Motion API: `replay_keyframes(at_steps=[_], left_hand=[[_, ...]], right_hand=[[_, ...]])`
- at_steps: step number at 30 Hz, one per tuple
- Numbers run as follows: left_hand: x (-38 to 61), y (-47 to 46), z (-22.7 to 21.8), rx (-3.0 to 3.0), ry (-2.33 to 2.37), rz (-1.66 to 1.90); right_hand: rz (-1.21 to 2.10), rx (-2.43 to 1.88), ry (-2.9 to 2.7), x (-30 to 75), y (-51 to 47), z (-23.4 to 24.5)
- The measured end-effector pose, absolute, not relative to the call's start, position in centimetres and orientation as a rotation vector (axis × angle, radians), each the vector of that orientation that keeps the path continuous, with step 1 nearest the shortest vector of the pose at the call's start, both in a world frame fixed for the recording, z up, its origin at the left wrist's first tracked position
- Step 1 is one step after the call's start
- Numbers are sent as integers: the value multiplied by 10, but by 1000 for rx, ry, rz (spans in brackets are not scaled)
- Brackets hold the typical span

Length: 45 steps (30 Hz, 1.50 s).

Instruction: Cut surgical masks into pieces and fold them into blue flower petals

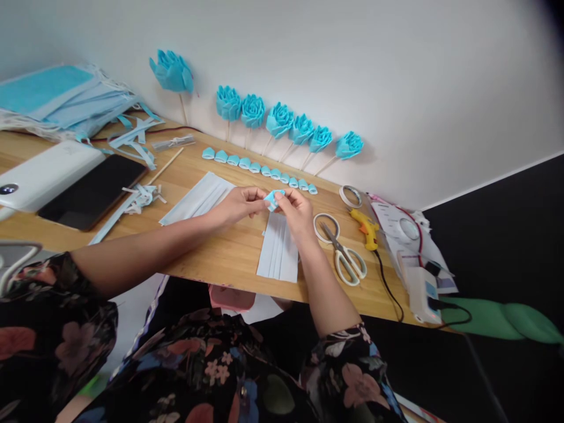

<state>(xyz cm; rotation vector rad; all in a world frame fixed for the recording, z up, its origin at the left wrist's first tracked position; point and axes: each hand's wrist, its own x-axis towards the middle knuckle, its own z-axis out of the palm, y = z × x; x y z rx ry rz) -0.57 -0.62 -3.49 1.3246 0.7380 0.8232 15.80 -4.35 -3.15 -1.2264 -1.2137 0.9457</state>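
Note:
A small folded piece of blue mask fabric (274, 201) is pinched between my two hands above the middle of the table. My left hand (240, 205) grips its left side with thumb and forefinger, while my right hand (296, 212) holds its right side. Just beyond my fingers runs a row of small folded blue petals (254, 168). Below my right hand lies a pleated mask sheet (278, 249), and another pleated sheet (198, 197) rests left of my left hand. Behind the row, several blue flowers on sticks (279, 120) lean against the wall.
On the right are scissors (346, 258), a tape roll (351, 196), a yellow glue gun (366, 228) and a power strip (423, 294). Stacked masks (57, 97), a white power bank (48, 173), a dark phone (94, 191) and fabric scraps (138, 200) occupy the left.

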Motion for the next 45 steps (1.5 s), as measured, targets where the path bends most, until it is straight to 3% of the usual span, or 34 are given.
replay_keyframes(at_steps=[18,32,45], left_hand=[[-8,-3,-31,1188,808,973],[-8,-2,-32,1285,762,935],[-7,0,-40,1482,718,883]], right_hand=[[1013,-1262,-1170,159,-44,-29],[944,-1280,-1445,161,-44,-34],[956,-1249,-1317,161,-45,-35]])
